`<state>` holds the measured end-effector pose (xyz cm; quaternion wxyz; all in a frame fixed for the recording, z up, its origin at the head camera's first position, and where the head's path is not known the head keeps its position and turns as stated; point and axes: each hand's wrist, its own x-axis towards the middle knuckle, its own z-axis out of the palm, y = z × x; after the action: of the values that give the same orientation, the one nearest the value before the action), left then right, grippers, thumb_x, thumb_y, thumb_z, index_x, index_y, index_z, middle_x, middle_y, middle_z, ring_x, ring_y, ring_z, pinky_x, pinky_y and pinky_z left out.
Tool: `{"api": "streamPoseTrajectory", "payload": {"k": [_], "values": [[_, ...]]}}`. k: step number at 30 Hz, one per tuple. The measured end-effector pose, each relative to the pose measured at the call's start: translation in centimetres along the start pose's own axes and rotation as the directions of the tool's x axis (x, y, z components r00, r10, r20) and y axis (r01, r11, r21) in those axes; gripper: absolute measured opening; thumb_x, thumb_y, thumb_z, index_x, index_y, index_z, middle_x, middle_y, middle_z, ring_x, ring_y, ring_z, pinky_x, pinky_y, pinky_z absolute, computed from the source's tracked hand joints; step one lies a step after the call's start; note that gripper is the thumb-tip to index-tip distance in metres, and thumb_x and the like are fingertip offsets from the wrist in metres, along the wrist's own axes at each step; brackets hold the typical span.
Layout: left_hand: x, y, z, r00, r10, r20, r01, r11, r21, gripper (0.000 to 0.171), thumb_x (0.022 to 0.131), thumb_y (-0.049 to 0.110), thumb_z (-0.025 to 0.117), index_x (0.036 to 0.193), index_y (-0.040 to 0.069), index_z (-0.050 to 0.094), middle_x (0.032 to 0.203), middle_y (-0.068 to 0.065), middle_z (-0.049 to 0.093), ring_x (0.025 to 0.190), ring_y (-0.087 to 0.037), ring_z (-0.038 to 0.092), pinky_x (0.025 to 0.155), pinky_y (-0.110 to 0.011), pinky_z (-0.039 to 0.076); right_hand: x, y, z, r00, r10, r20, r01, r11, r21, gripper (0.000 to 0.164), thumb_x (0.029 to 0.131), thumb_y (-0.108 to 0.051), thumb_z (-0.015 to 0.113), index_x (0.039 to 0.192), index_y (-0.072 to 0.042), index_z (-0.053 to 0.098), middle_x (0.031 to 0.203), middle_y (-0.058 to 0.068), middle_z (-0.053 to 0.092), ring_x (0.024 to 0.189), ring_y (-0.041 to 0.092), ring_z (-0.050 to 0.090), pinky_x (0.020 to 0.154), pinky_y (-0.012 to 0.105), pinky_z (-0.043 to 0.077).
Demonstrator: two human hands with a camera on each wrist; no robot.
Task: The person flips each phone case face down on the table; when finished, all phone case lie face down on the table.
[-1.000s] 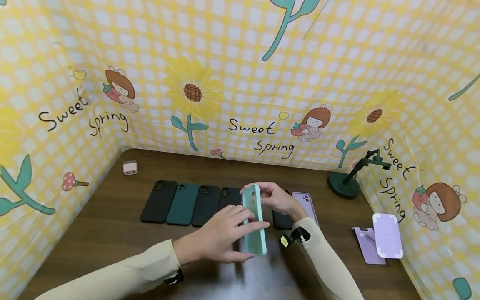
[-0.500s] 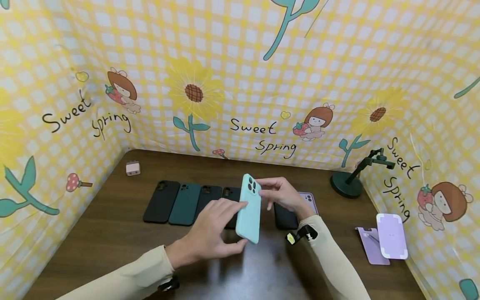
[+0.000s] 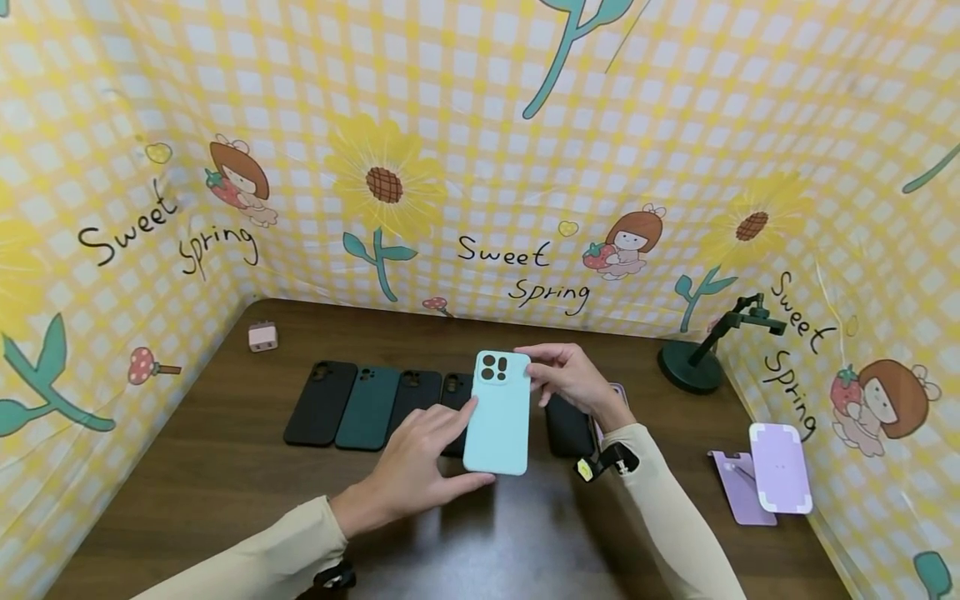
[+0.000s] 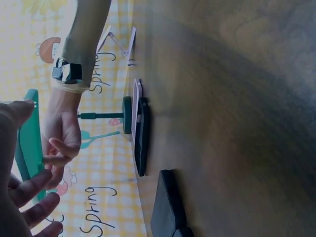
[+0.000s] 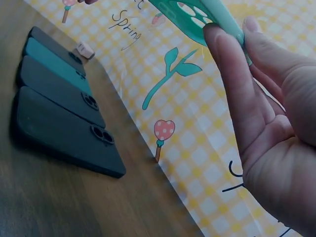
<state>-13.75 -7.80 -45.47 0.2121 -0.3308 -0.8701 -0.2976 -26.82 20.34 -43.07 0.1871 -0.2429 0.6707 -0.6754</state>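
A mint phone case (image 3: 497, 425) is held above the table, its outer back with the camera cutouts facing the head camera. My right hand (image 3: 573, 383) pinches its upper right corner between thumb and fingers. At the lower left my left hand (image 3: 412, 467) holds it, thumb along the bottom edge and a fingertip on the left side. The right wrist view shows the hollow inside of the mint case (image 5: 170, 17). Behind the left hand lie a black case (image 3: 321, 404), a teal case (image 3: 369, 408) and two dark cases (image 5: 64, 131), side by side.
Right of the held case lie a black case (image 3: 568, 429) and a lilac case (image 4: 137, 98), partly hidden by the right arm. A dark green stand (image 3: 690, 367), a lilac folding stand (image 3: 780, 467) and a pink charger plug (image 3: 262, 337) stand farther out. Patterned cloth (image 3: 465, 192) encloses the table.
The mint case has turned from showing its hollow inside, through an edge-on tilt, to showing its back. My left fingers have moved from across its open side to its left edge.
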Motion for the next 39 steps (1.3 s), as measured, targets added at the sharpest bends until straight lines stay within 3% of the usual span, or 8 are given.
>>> {"api": "streamPoseTrajectory", "payload": {"k": [3, 7, 11, 16, 22, 28, 35, 39], "values": [[0.2, -0.1, 0.2, 0.999, -0.020, 0.041, 0.019, 0.999, 0.028, 0.096, 0.081, 0.063, 0.080, 0.152, 0.006, 0.050, 0.127, 0.000, 0.072, 0.110, -0.013, 0.063, 0.085, -0.035, 0.047, -0.1, 0.1, -0.1, 1.000, 0.011, -0.013, -0.011, 0.999, -0.036, 0.044, 0.099, -0.008, 0.067, 0.138, 0.010, 0.058, 0.090, 0.000, 0.078, 0.071, 0.010, 0.072, 0.059, 0.028, 0.061], [0.8, -0.5, 1.1, 0.991, -0.050, 0.125, 0.042, 0.997, 0.068, 0.096, 0.081, 0.064, 0.078, 0.151, 0.006, 0.050, 0.126, -0.001, 0.072, 0.107, -0.014, 0.061, 0.085, -0.034, 0.047, -0.1, 0.3, -0.4, 0.996, 0.075, -0.054, -0.083, 0.982, -0.172, 0.044, 0.099, -0.009, 0.068, 0.138, 0.009, 0.059, 0.088, 0.000, 0.077, 0.072, 0.012, 0.071, 0.068, 0.038, 0.064], [1.4, -1.4, 3.1, 0.973, -0.076, 0.217, 0.049, 0.990, 0.130, 0.095, 0.082, 0.066, 0.076, 0.151, 0.005, 0.052, 0.124, -0.003, 0.072, 0.104, -0.016, 0.058, 0.085, -0.034, 0.048, 0.0, 1.2, -1.0, 0.980, 0.154, -0.126, -0.187, 0.929, -0.318, 0.037, 0.098, -0.010, 0.069, 0.133, 0.002, 0.067, 0.094, 0.010, 0.078, 0.071, 0.015, 0.073, 0.070, 0.043, 0.064], [2.0, -2.4, 5.7, 0.947, -0.086, 0.311, 0.024, 0.980, 0.199, 0.094, 0.082, 0.066, 0.076, 0.147, 0.002, 0.055, 0.117, -0.004, 0.074, 0.093, -0.016, 0.050, 0.080, -0.030, 0.044, 0.4, 3.1, -1.2, 0.963, 0.209, -0.173, -0.266, 0.851, -0.453, 0.035, 0.097, -0.012, 0.071, 0.128, 0.003, 0.069, 0.105, 0.021, 0.076, 0.072, 0.018, 0.075, 0.067, 0.037, 0.064], [3.3, -3.2, 7.7, 0.917, -0.100, 0.386, 0.007, 0.972, 0.235, 0.093, 0.083, 0.067, 0.074, 0.147, 0.003, 0.055, 0.119, -0.006, 0.073, 0.097, -0.019, 0.049, 0.082, -0.031, 0.045, 0.7, 3.9, -1.6, 0.922, 0.260, -0.288, -0.373, 0.797, -0.475, 0.031, 0.097, -0.009, 0.071, 0.125, 0.002, 0.070, 0.110, 0.024, 0.074, 0.072, 0.024, 0.076, 0.064, 0.038, 0.063], [4.1, -3.5, 8.9, 0.900, -0.104, 0.423, -0.012, 0.965, 0.263, 0.088, 0.084, 0.065, 0.075, 0.145, 0.003, 0.058, 0.123, -0.007, 0.068, 0.105, -0.022, 0.050, 0.091, -0.036, 0.048, 1.5, 4.6, -2.3, 0.897, 0.308, -0.316, -0.433, 0.751, -0.498, 0.031, 0.096, -0.010, 0.072, 0.125, 0.001, 0.071, 0.110, 0.021, 0.075, 0.074, 0.022, 0.076, 0.064, 0.035, 0.063], [4.6, -3.7, 9.3, 0.889, -0.066, 0.453, -0.075, 0.955, 0.286, 0.078, 0.084, 0.064, 0.075, 0.138, 0.008, 0.065, 0.118, -0.004, 0.063, 0.106, -0.021, 0.048, 0.090, -0.036, 0.046, 2.6, 4.9, -1.9, 0.879, 0.333, -0.341, -0.473, 0.697, -0.538, 0.028, 0.095, -0.007, 0.073, 0.120, 0.003, 0.072, 0.101, 0.017, 0.075, 0.067, 0.018, 0.074, 0.059, 0.033, 0.062], [4.6, -3.7, 9.1, 0.884, -0.068, 0.462, -0.078, 0.954, 0.289, 0.075, 0.083, 0.065, 0.076, 0.133, 0.010, 0.069, 0.114, -0.004, 0.063, 0.106, -0.021, 0.048, 0.090, -0.037, 0.046, 2.8, 5.3, -1.5, 0.881, 0.330, -0.338, -0.470, 0.688, -0.553, 0.026, 0.094, -0.006, 0.074, 0.118, 0.003, 0.073, 0.097, 0.016, 0.076, 0.064, 0.016, 0.072, 0.057, 0.032, 0.061]]}}
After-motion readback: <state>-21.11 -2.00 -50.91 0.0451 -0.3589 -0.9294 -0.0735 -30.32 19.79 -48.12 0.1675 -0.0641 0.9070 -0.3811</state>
